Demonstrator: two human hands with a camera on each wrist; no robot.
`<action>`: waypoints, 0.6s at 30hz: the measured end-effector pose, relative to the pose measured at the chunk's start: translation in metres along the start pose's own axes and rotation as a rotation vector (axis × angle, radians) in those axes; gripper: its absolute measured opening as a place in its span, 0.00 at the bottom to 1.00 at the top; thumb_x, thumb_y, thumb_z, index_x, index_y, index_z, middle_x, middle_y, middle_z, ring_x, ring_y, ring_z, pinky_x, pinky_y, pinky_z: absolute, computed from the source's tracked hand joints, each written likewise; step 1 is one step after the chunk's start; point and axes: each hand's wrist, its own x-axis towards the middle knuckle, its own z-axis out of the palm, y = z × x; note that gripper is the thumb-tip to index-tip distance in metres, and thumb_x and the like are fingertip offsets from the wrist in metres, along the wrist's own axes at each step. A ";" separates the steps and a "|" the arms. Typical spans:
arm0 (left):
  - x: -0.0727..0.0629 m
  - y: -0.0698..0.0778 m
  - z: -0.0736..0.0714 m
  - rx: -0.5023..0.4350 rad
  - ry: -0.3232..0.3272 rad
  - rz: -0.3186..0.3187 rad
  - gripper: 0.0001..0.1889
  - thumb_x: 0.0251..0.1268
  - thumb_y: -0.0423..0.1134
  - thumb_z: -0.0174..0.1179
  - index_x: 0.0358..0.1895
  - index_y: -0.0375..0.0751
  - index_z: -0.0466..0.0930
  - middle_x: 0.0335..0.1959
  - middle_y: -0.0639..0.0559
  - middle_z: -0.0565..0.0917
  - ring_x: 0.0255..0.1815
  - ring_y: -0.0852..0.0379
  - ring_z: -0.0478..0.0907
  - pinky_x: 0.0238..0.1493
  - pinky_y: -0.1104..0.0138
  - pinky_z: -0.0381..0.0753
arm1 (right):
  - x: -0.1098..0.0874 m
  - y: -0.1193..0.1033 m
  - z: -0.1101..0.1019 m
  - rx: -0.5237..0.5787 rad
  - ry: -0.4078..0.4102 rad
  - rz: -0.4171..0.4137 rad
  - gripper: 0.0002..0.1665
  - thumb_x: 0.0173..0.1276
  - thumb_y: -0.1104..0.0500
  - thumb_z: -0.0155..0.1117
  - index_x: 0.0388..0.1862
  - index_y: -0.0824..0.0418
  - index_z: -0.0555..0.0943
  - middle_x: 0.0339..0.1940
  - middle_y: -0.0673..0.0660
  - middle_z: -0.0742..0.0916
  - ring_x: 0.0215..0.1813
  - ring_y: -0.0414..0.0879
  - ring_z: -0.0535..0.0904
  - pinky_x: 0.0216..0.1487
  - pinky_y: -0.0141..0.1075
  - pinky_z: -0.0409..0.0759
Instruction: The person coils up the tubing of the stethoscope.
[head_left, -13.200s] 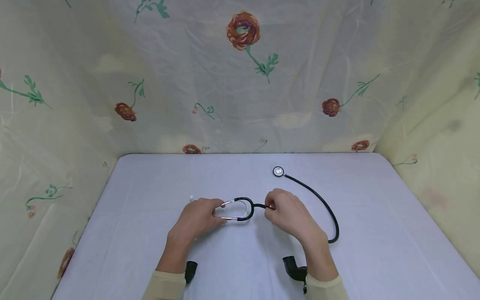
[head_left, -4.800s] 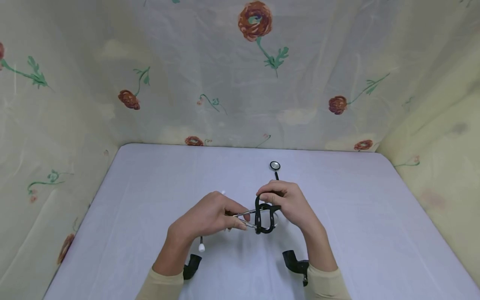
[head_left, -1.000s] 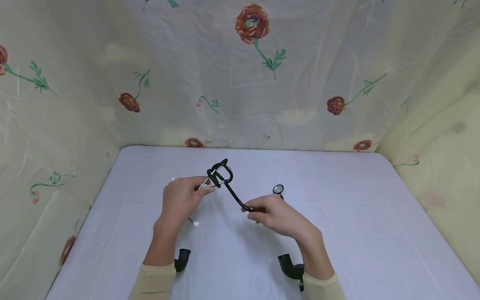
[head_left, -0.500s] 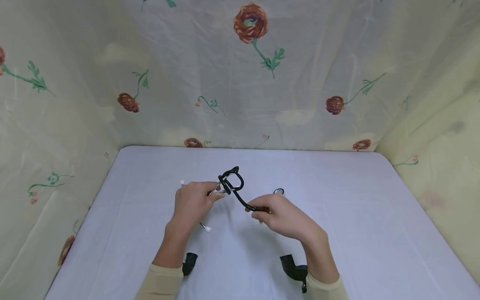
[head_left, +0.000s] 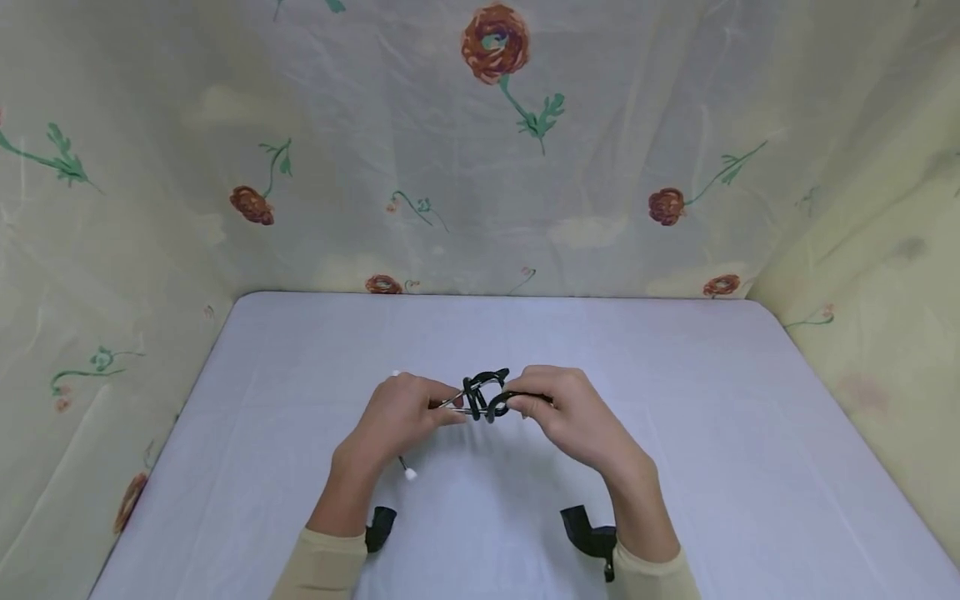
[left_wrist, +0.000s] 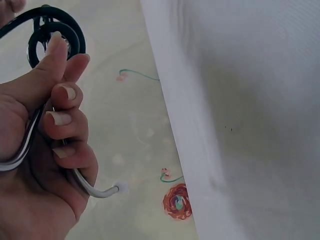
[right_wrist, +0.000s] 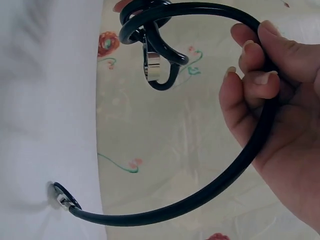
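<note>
— Black tubing (right_wrist: 165, 217), a stethoscope's. Part of it sits in a coil (right_wrist: 126, 34) about the metal headset (left_wrist: 19, 157). Whereabouts?

— Held up over the tabletop (head_left: 300, 350), soft shadow below the coil. Left hand (head_left: 405, 417) just left of it: fingers curled round the headset's metal tubes, thumb and forefinger close against the loops.

— And to the coil's right?

— Right hand (head_left: 577, 421), narrow grip, tubing between thumb and fingers. From there the line bows away in a wide arc to the chest piece (right_wrist: 64, 199), low and well apart from the coil. Resting on the tabletop or just off it: cannot tell.

— Ear tips?

— Left of the coil, past the left hand. One nearer the person (head_left: 409, 474), the other on the far side (head_left: 396, 373).

— Step in hand, by your reading?

— Winding tubing round the headset. Some turns on, a good length loose.

— Next move calls for?

— Probably a firm left-hand hold, the right hand passing the free length round the coil under light tension. Slack could let the turns spring open.

— Farther out from the coil?

— Flowered cloth (head_left: 337, 167) behind the tabletop.
</note>
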 end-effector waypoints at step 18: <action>-0.003 0.020 0.003 0.029 -0.114 0.181 0.11 0.58 0.55 0.69 0.41 0.60 0.90 0.26 0.69 0.86 0.23 0.70 0.72 0.32 0.70 0.71 | 0.003 0.022 0.001 0.151 0.137 0.045 0.03 0.65 0.59 0.70 0.36 0.53 0.88 0.30 0.51 0.86 0.33 0.42 0.80 0.37 0.32 0.79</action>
